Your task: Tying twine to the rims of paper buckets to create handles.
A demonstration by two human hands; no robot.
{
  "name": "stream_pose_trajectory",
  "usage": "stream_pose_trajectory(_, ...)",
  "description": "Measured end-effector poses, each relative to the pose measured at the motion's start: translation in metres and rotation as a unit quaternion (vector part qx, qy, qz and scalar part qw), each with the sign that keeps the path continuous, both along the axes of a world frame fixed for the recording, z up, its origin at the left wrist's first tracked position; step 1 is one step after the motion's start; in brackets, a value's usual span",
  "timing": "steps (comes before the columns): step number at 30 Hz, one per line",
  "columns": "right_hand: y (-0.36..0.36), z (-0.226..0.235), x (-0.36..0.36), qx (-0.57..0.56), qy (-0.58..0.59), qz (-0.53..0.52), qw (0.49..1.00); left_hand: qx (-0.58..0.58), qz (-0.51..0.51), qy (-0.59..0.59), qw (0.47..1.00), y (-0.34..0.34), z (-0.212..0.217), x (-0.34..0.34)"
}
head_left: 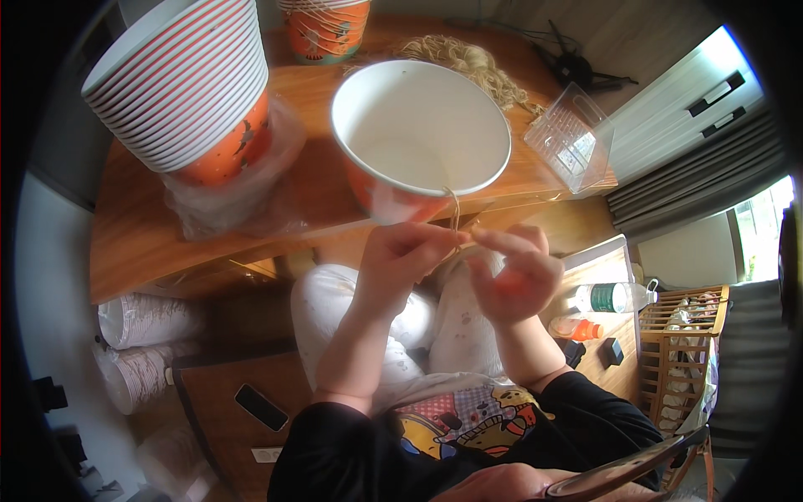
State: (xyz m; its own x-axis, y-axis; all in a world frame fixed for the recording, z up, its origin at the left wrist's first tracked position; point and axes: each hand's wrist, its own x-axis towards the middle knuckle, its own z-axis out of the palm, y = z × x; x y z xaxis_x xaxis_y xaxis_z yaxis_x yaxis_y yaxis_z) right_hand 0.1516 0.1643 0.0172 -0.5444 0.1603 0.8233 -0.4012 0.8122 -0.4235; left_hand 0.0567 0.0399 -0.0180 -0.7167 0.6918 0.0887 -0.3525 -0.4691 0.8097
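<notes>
A large paper bucket point(418, 117), white inside and orange outside, stands at the table's near edge with its open mouth tilted toward me. A thin strand of twine point(454, 209) runs through its near rim and down to my fingers. My left hand point(401, 261) pinches this twine between thumb and index finger just below the rim. Close against its fingertips, my right hand point(520, 272) has its fingers curled with the index tip at the twine; the exact grip there is too small to make out fully.
A tall stack of matching buckets point(184, 92) stands left on the wooden table point(309, 92), in clear plastic wrap. Behind are a twine-wrapped bucket point(324, 29) and a twine bundle point(468, 67). A clear plastic basket point(573, 138) sits right. Below lie a phone point(261, 407) and bottles point(615, 297).
</notes>
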Motion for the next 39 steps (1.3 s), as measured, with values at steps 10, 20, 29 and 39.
stream_pose_trajectory(10, -0.006, -0.003, -0.001, -0.019, -0.032, -0.085, 0.996, -0.01, -0.008, -0.026, 1.0, 0.001, -0.01, 0.001)
stream_pose_trajectory(20, -0.006, -0.023, -0.003, -0.442, -0.025, 0.199, 0.874, -0.006, 0.028, 0.006, 1.0, 0.002, 0.0, 0.003)
stream_pose_trajectory(29, -0.008, -0.021, -0.004, -0.386, -0.066, 0.14, 0.909, -0.031, 0.049, 0.013, 0.998, 0.003, -0.003, 0.001)
stream_pose_trajectory(39, -0.009, -0.021, -0.004, -0.431, -0.068, 0.156, 0.886, -0.029, 0.042, 0.065, 0.997, -0.001, -0.004, 0.004)
